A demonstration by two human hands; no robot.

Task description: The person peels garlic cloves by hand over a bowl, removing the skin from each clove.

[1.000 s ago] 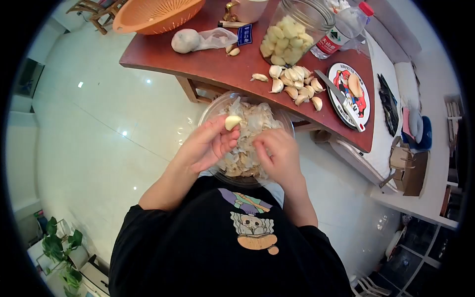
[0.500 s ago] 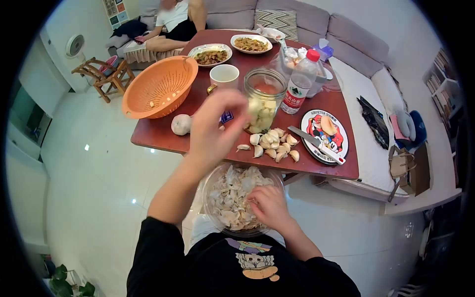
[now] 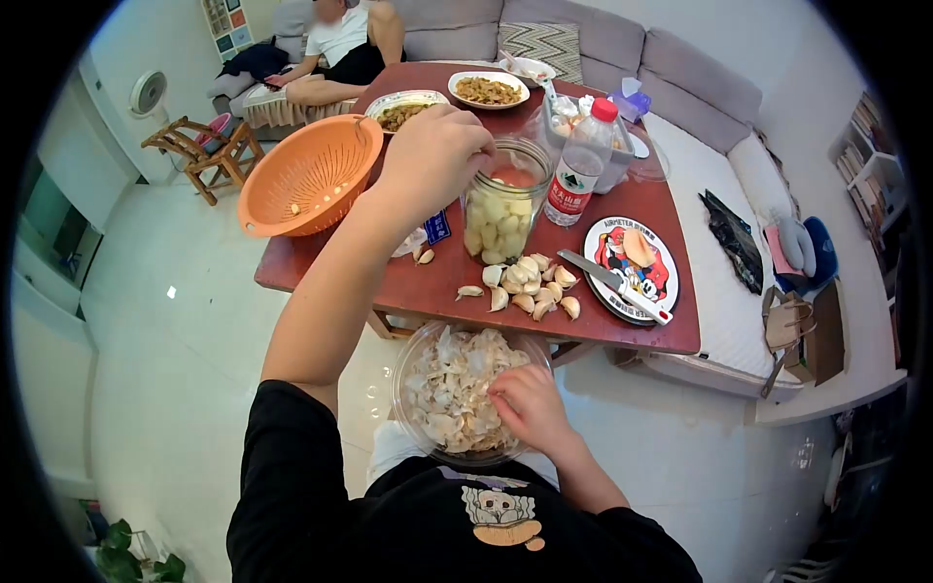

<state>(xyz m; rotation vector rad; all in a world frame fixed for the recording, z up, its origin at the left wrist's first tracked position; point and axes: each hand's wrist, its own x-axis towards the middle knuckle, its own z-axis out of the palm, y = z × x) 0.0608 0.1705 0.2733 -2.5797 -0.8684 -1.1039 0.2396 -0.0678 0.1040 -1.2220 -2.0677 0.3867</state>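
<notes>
Glass jar [image 3: 536, 176] holding many peeled cloves [image 3: 496, 227]; unpeeled cloves [image 3: 541, 303] lying beside. Left hand [image 3: 433, 160] hovering at rim, fingers bunched, grip unclear; right hand [image 3: 533, 404] curling fingers over peelings [image 3: 449, 391], hold unclear.

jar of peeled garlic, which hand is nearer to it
Left. The left hand is at the jar's mouth; the right hand is lower, at the bowl of peels.

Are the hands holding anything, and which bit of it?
I can't tell. The left hand is by the mouth of the jar, the right hand is at the peels, and their fingers hide whatever they might hold.
</notes>
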